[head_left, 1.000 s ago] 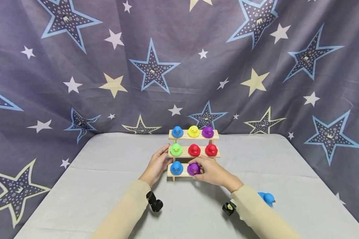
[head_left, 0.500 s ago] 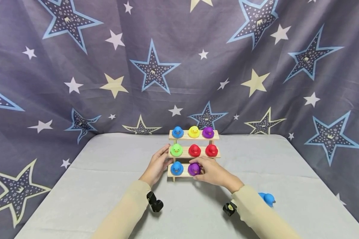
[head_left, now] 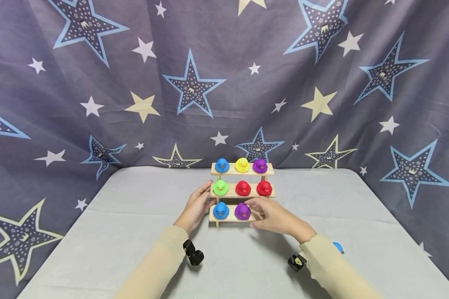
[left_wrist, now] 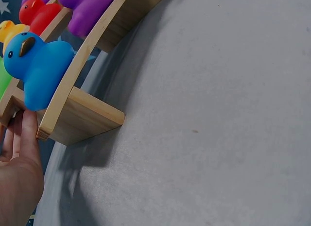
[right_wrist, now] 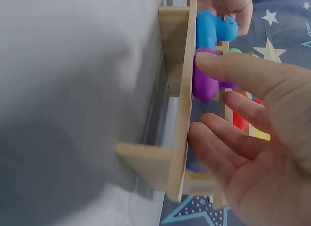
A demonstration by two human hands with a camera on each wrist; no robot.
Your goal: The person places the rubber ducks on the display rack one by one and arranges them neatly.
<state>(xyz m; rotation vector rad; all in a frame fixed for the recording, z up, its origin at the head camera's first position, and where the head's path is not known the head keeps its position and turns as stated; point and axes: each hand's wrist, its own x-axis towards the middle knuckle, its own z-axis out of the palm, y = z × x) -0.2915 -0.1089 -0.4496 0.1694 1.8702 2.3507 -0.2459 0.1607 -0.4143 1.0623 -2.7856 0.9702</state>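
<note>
A three-tier wooden stand (head_left: 232, 192) holds rubber ducks in rows. On its lowest tier a blue duck (head_left: 221, 211) sits at the left, with a purple duck (head_left: 243, 211) beside it. My right hand (head_left: 275, 216) is just right of the purple duck, thumb and fingers spread apart around nothing. In the right wrist view, the thumb (right_wrist: 233, 70) overlaps the purple duck and the lower fingers come right at the shelf board. At the stand's left side my left hand (head_left: 195, 209) rests with straight fingers (left_wrist: 28, 133) against the frame; its thumb is hidden in the left wrist view.
The middle tier carries a green duck (head_left: 220, 187) and two red ducks (head_left: 243, 188). Above are blue, yellow (head_left: 242, 165) and purple ducks. Another blue duck (head_left: 338, 247) lies on the grey cloth, mostly behind the right sleeve. A star-patterned curtain (head_left: 224, 83) hangs behind.
My right hand has let go of the purple duck and drawn back to the right. The duck stays on the lowest tier. My left hand has stayed at the stand's side.
</note>
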